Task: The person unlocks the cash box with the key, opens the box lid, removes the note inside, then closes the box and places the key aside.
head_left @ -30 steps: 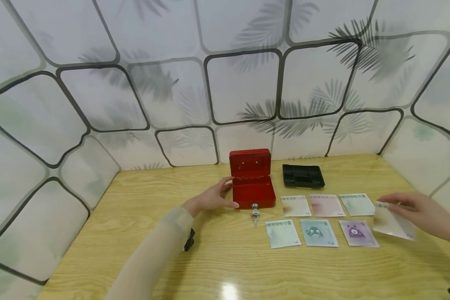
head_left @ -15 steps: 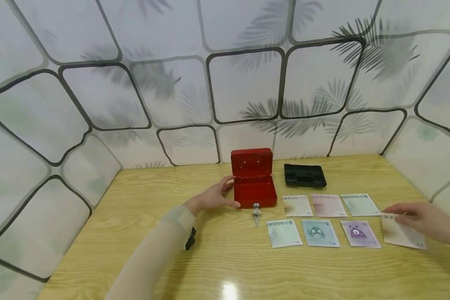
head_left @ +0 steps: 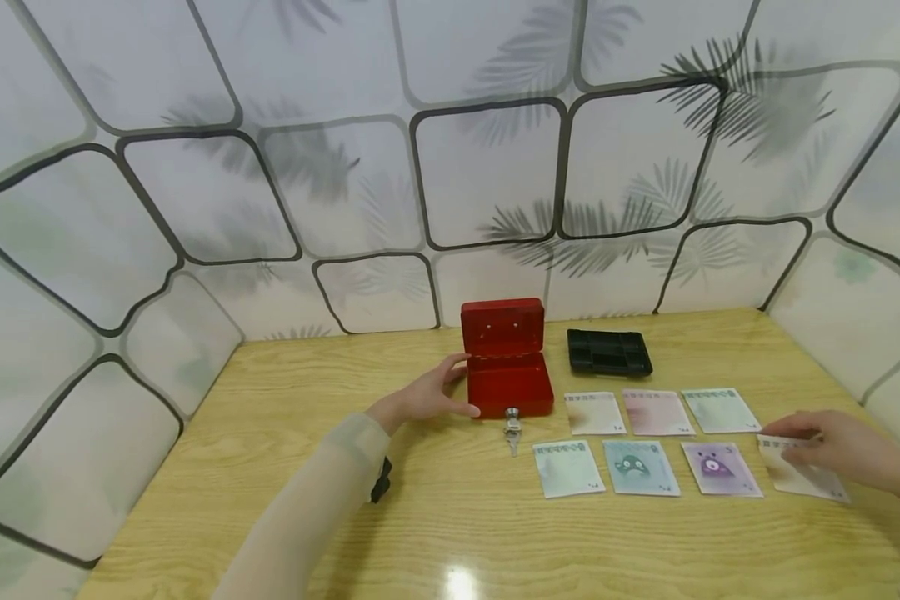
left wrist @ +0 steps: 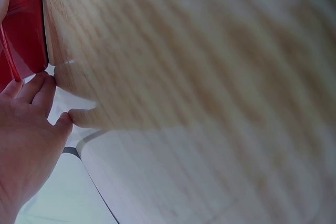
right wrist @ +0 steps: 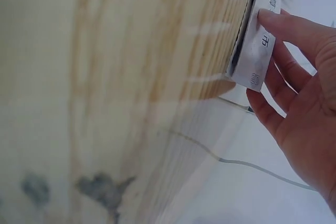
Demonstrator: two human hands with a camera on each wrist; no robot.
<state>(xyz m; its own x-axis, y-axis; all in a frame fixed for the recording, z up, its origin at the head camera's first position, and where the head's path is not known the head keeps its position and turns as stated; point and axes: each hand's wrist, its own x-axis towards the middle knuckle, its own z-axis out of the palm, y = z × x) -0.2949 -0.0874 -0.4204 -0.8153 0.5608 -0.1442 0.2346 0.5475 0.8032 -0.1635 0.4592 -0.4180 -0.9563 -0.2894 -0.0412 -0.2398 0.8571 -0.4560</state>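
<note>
A small red cash box (head_left: 507, 387) stands with its lid up, keys (head_left: 512, 435) hanging from the lock at its front. My left hand (head_left: 423, 396) holds the box by its left side, thumb at the front corner and fingers farther back; the left wrist view shows those fingertips at the red wall (left wrist: 26, 40). At the right end of the front row, my right hand (head_left: 843, 450) pinches a pale brownish play banknote (head_left: 810, 481) by its upper part, thumb on the printed face. In the right wrist view this banknote (right wrist: 257, 51) is close over the wooden tabletop.
Beside the box is a black compartment tray (head_left: 609, 354). Two rows of square play banknotes lie to its front: beige (head_left: 595, 414), pink (head_left: 657, 412) and green (head_left: 721, 410) behind, green (head_left: 567, 469), blue (head_left: 640, 468) and purple (head_left: 720, 469) in front. Patterned walls (head_left: 487, 183) enclose the table.
My right hand has moved right and nearer with the pale banknote, lowering it beside the purple one. The left hand stays at the cash box.
</note>
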